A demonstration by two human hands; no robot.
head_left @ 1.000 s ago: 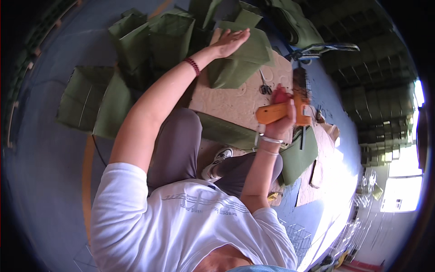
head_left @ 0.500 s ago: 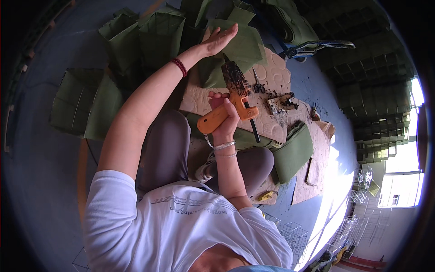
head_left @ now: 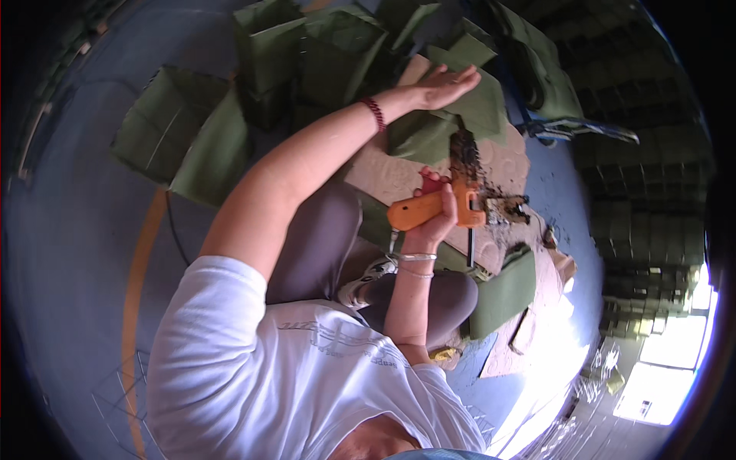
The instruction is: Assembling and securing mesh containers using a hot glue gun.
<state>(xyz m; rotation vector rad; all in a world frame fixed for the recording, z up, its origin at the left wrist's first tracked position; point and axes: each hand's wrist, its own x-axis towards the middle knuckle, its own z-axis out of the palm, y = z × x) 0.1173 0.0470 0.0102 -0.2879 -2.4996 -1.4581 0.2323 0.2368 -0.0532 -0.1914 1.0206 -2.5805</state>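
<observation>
- The right hand (head_left: 438,218) has its fingers wrapped shut round the handle of an orange glue gun (head_left: 437,208), just right of the frame's middle, nozzle aimed up at the green piece.
- The left hand (head_left: 445,80) lies flat, fingers stretched open, pressing a folded green fabric piece (head_left: 445,123) near the top middle.
- To do this well, I judge the flat hand should hold the fold firmly while the nozzle meets the seam edge, keeping fingertips clear of the hot tip and laying a thin, even line.
- The work rests on a brown cardboard sheet (head_left: 399,172) that serves as the surface; dark glue residue spots it beside the gun.
- The cardboard lies on a blue floor (head_left: 84,253) with an orange curved line.
- More green folded pieces (head_left: 192,138) are heaped at upper left and along the top.
- Bright windows (head_left: 675,376) glare at lower right.
</observation>
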